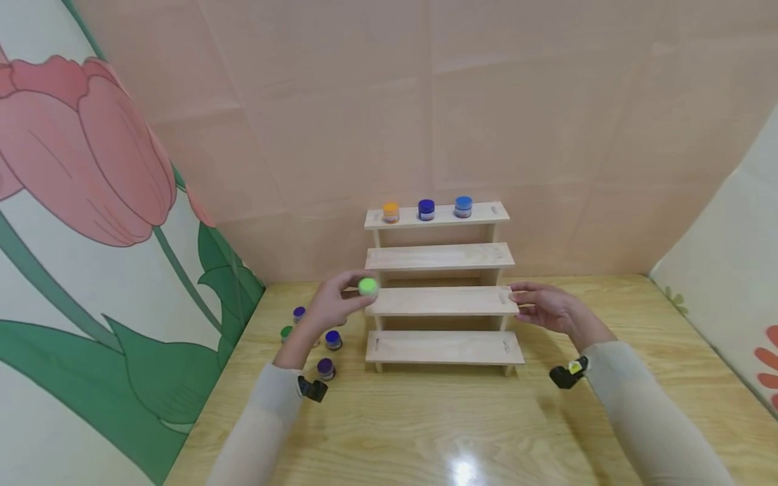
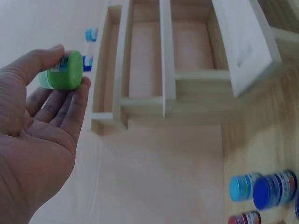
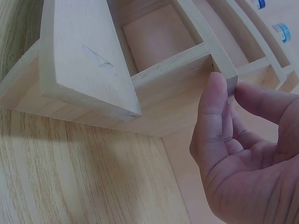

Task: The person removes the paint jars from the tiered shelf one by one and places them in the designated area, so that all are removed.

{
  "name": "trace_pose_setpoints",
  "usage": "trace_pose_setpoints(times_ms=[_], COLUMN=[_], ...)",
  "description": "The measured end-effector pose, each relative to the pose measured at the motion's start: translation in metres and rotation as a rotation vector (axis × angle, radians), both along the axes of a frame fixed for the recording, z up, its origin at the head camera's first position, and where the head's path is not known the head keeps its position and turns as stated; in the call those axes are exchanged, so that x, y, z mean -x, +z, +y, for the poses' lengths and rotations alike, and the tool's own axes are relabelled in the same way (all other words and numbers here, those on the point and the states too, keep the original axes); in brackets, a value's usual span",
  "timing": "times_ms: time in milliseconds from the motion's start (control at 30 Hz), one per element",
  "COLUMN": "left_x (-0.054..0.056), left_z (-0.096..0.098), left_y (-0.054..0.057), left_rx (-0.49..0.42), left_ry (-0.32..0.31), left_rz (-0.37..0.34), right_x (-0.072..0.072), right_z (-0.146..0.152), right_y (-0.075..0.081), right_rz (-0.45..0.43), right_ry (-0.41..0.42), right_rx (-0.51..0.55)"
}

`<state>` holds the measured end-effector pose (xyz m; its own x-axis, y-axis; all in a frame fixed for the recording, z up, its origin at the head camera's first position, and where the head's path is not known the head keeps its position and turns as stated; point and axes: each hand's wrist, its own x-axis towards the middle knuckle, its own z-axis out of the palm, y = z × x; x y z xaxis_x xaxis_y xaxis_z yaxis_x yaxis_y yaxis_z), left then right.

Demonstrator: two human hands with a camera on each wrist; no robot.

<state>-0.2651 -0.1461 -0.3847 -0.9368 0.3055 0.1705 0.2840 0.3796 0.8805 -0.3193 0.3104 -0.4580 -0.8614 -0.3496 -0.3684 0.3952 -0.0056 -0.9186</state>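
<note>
My left hand (image 1: 333,302) pinches a small paint jar with a bright green lid (image 2: 69,71) between thumb and fingers. It is beside the left end of a pale wooden four-step rack (image 1: 444,302), level with the second step from the bottom. My right hand (image 1: 543,308) grips the right end of that same step; in the right wrist view, thumb and fingers are on either side of the board's end. On the top step stand an orange jar (image 1: 391,213), a dark blue jar (image 1: 427,210) and a light blue jar (image 1: 463,207).
Left of the rack, several more jars stand on the wooden table (image 1: 413,425), among them a purple one (image 1: 326,368), a blue one (image 1: 333,339) and a green-lidded one (image 1: 286,333), partly behind my left arm. A pinkish sheet (image 1: 486,101) hangs behind the rack.
</note>
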Motion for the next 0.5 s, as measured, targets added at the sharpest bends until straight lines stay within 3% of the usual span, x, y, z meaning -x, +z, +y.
trace_pose_setpoints(times_ms=[333,500], left_x=[-0.005,-0.009], left_z=[-0.023,-0.034], left_y=[-0.01,-0.014], left_rx=[0.009,-0.004], left_ry=[-0.044,-0.02], left_rz=[0.026,-0.025], right_x=[-0.001,-0.001], right_z=[-0.001,-0.001], right_y=[0.001,0.0], right_rz=[-0.004,-0.008], right_ry=[-0.009,-0.012], right_rx=[0.006,0.005])
